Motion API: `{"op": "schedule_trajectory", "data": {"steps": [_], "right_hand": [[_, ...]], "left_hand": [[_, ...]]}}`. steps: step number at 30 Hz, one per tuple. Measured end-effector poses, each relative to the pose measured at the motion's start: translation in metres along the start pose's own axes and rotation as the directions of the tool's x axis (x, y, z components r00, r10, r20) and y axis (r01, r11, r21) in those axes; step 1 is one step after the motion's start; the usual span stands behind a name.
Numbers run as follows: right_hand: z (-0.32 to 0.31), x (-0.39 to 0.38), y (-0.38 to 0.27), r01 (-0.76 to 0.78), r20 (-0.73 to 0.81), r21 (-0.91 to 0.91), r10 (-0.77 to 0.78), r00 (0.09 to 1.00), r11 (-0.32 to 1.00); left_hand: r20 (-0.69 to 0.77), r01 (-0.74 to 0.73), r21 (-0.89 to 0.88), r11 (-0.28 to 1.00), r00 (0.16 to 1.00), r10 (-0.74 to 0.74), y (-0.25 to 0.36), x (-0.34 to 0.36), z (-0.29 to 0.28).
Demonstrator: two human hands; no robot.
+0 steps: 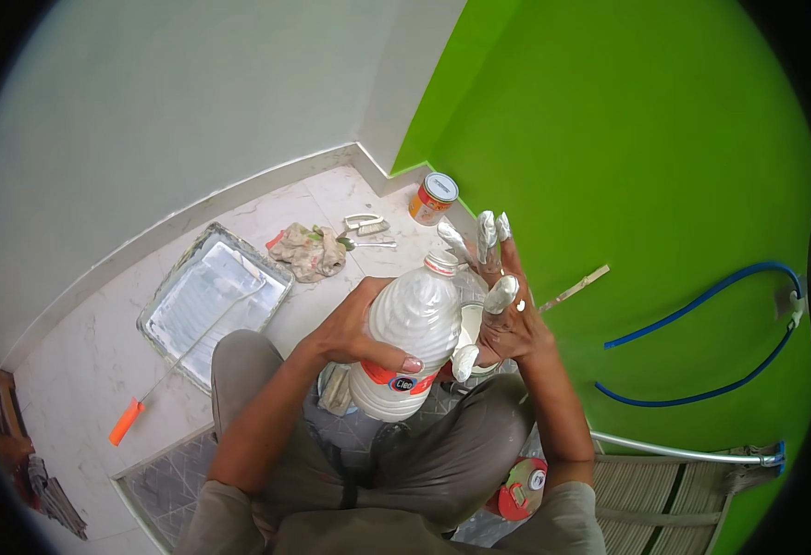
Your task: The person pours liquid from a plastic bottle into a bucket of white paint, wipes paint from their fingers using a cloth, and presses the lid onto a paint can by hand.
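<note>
My left hand [354,331] is wrapped round a big, ribbed plastic bottle [414,314] that is whitish, with an orange-red band, an open-looking neck and a slight tilt. To its right my right hand [509,324] is raised, its fingers spread and coated in wet-looking white paint; nothing shows in it. Partly hidden behind the bottle and this hand is a round container [469,326] with white stuff inside. A thin, flat stick [579,285] stretches up to the right beyond my right hand.
A paint tray [160,294] lies left, with an orange-handled roller [128,423] across it. Farther off are a stained rag [308,254], a spoon [373,244] and a paint can [433,198]. A blue hose [729,287] and red container [516,499] are to the right.
</note>
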State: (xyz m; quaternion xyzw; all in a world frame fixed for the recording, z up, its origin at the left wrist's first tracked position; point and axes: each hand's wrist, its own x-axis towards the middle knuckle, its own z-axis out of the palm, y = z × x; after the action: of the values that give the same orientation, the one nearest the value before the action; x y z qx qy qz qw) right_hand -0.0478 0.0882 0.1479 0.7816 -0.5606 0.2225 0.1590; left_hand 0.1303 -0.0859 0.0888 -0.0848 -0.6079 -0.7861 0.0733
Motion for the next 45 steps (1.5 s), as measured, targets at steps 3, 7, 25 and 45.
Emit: {"op": "schedule_trajectory", "data": {"steps": [3, 7, 25, 45], "right_hand": [[-0.001, -0.002, -0.006, -0.155, -0.009, 0.104, 0.157, 0.988, 0.982], [0.004, 0.001, -0.009, 0.024, -0.136, 0.068, -0.014, 0.991, 0.997], [-0.03, 0.015, -0.011, -0.199, -0.141, 0.894, 0.675, 0.724, 0.4], [-0.016, 0.003, -0.018, -0.381, -0.131, 0.463, 0.487, 0.864, 0.8]], "left_hand": [[-0.082, 0.011, -0.136, 0.991, 0.996, -0.022, 0.0, -0.007, 0.003], [-0.063, 0.007, -0.166, 0.986, 0.998, -0.017, -0.002, -0.008, 0.001], [-0.108, -0.07, 0.216, 0.974, 0.99, 0.095, 0.004, 0.004, -0.001], [-0.213, -0.049, 0.596, 0.801, 0.953, 0.217, -0.005, 0.007, 0.0]]}}
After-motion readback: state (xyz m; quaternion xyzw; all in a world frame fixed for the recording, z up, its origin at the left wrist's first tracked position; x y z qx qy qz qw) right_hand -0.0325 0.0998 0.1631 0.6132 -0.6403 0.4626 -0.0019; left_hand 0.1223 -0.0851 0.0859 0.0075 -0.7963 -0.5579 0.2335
